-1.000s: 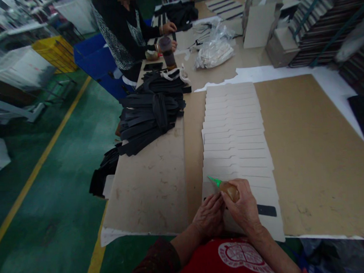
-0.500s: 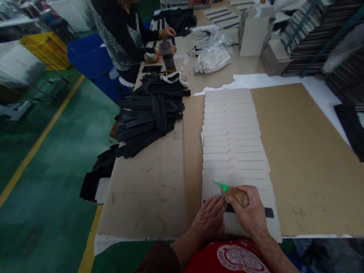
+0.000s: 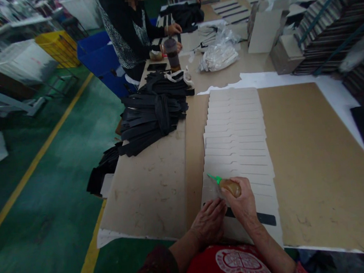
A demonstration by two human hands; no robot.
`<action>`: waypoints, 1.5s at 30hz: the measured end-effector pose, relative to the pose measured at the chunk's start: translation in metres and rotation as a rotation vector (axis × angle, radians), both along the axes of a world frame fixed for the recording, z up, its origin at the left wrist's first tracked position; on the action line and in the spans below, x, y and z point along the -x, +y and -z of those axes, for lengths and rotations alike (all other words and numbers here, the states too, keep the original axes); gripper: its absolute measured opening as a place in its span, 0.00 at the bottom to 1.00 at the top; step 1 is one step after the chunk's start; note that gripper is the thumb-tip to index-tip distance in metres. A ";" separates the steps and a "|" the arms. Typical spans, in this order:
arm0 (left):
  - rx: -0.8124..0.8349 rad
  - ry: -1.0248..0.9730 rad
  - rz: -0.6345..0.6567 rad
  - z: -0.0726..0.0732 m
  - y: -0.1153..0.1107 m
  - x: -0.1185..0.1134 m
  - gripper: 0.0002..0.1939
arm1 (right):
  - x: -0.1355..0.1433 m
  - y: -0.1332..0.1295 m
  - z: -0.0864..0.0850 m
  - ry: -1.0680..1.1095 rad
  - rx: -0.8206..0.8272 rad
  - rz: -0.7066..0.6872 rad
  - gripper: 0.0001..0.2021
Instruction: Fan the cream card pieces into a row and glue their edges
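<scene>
In my right hand [image 3: 245, 204] is a squeeze glue bottle [image 3: 232, 187] with amber contents and a green nozzle [image 3: 214, 178]. Its nozzle points left, over the nearest of several overlapping pale card panels [image 3: 253, 161]. My left hand [image 3: 209, 219] lies flat with its fingers stretched out, on a black strip [image 3: 266, 219] that crosses the front panel. The fingers cover much of the strip's left part, and its right end shows past my right wrist. Whether the nozzle tip touches the card, I cannot tell.
Bundled black strips [image 3: 155, 115] lie at the table's left edge. Brown board [image 3: 316, 155] is on the right. Beyond are a plastic bag [image 3: 219, 55], a drink cup [image 3: 172, 55] and stacked panels [image 3: 328, 32]. A co-worker [image 3: 126, 35] stands at the far left side.
My right hand and the glue bottle have moved slightly away from me and to the left over the front panel. My left hand stays pressed on the strip. The view has shifted slightly.
</scene>
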State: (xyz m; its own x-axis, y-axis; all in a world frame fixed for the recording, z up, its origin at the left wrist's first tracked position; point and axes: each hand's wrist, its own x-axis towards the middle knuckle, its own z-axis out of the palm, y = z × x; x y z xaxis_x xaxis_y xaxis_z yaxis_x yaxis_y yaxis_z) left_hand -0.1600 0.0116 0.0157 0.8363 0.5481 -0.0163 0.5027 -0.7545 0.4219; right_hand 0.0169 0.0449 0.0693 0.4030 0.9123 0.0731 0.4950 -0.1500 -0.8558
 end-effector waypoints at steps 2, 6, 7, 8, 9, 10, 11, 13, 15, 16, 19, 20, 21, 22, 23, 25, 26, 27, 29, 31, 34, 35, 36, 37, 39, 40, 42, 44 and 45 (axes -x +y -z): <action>0.010 0.004 -0.002 0.000 0.000 0.000 0.32 | -0.002 0.001 0.000 -0.017 -0.004 -0.016 0.15; -0.017 0.005 -0.007 0.001 -0.002 0.000 0.31 | -0.010 0.000 -0.003 -0.081 -0.018 -0.043 0.14; -0.032 0.002 -0.015 0.001 -0.002 0.000 0.30 | -0.012 -0.001 -0.004 -0.093 -0.018 -0.043 0.13; -0.046 0.001 -0.020 0.001 -0.002 -0.001 0.29 | -0.014 -0.001 -0.005 -0.103 -0.017 -0.041 0.13; -0.055 0.004 -0.023 0.001 -0.002 -0.001 0.29 | -0.015 -0.001 -0.006 -0.109 -0.019 -0.040 0.13; -0.060 0.008 -0.023 0.001 -0.002 -0.001 0.29 | -0.016 -0.001 -0.007 -0.113 -0.023 -0.043 0.13; -0.062 0.013 -0.021 0.001 -0.002 -0.002 0.29 | -0.016 0.000 -0.007 -0.114 -0.029 -0.047 0.13; -0.062 0.022 -0.021 0.002 -0.003 -0.002 0.30 | -0.018 0.000 -0.007 -0.113 -0.034 -0.060 0.13; -0.064 0.024 -0.033 0.002 -0.003 -0.002 0.30 | -0.020 -0.002 -0.006 -0.113 -0.030 -0.061 0.13; -0.065 0.024 -0.036 0.003 -0.004 -0.002 0.31 | -0.023 -0.004 -0.006 -0.116 -0.026 -0.055 0.13; -0.056 0.029 -0.033 0.004 -0.004 -0.001 0.33 | -0.033 -0.011 -0.008 -0.141 -0.021 -0.028 0.13; -0.054 0.030 -0.029 0.003 -0.004 0.000 0.34 | -0.037 -0.013 -0.009 -0.153 -0.022 -0.019 0.13; -0.052 0.032 -0.027 0.003 -0.004 0.000 0.34 | -0.040 -0.015 -0.010 -0.166 -0.023 -0.010 0.12; -0.052 0.033 -0.027 0.003 -0.004 0.000 0.35 | -0.043 -0.016 -0.011 -0.180 -0.027 0.000 0.12; -0.052 0.035 -0.030 0.002 -0.004 0.001 0.35 | -0.045 -0.017 -0.012 -0.192 -0.034 0.006 0.12; -0.052 0.042 -0.032 0.001 -0.004 0.001 0.35 | -0.048 -0.018 -0.013 -0.209 -0.046 0.007 0.13; -0.051 0.047 -0.033 0.001 -0.004 0.001 0.35 | -0.049 -0.019 -0.014 -0.212 -0.047 0.006 0.13; -0.051 0.052 -0.034 0.001 -0.004 0.001 0.34 | -0.050 -0.019 -0.014 -0.211 -0.044 0.005 0.12; -0.054 0.060 -0.033 0.001 -0.003 0.000 0.34 | -0.054 -0.021 -0.015 -0.213 -0.034 0.009 0.12; -0.060 0.063 -0.031 0.002 -0.003 0.001 0.34 | -0.059 -0.024 -0.016 -0.227 -0.038 0.023 0.11; -0.075 0.060 -0.024 0.003 -0.002 0.001 0.34 | -0.069 -0.028 -0.016 -0.253 -0.039 0.045 0.12; -0.082 0.057 -0.023 0.003 -0.002 0.001 0.34 | -0.071 -0.028 -0.016 -0.255 -0.034 0.052 0.12; -0.087 0.054 -0.023 0.003 -0.002 0.001 0.34 | -0.072 -0.029 -0.016 -0.254 -0.028 0.055 0.12; -0.092 0.053 -0.023 0.002 -0.002 0.001 0.34 | -0.072 -0.029 -0.015 -0.252 -0.027 0.055 0.12; -0.100 0.052 -0.029 0.001 -0.002 0.001 0.33 | -0.069 -0.027 -0.014 -0.242 -0.029 0.046 0.12; -0.105 0.053 -0.036 0.001 -0.002 0.001 0.33 | -0.067 -0.026 -0.014 -0.235 -0.025 0.039 0.12; -0.119 0.053 -0.043 0.000 -0.002 0.000 0.33 | -0.062 -0.023 -0.014 -0.217 -0.007 0.026 0.12; -0.132 0.045 -0.043 -0.001 -0.002 0.000 0.33 | -0.060 -0.022 -0.015 -0.210 0.004 0.028 0.12; -0.138 0.041 -0.040 -0.001 -0.002 0.000 0.33 | -0.061 -0.022 -0.015 -0.212 0.001 0.034 0.12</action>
State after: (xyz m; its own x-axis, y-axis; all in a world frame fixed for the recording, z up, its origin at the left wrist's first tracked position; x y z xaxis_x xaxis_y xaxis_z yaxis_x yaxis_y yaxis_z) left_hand -0.1603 0.0099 0.0164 0.8136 0.5807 0.0276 0.5486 -0.7826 0.2941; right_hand 0.0780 0.0231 0.0843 0.4090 0.8987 0.1581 0.6584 -0.1707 -0.7330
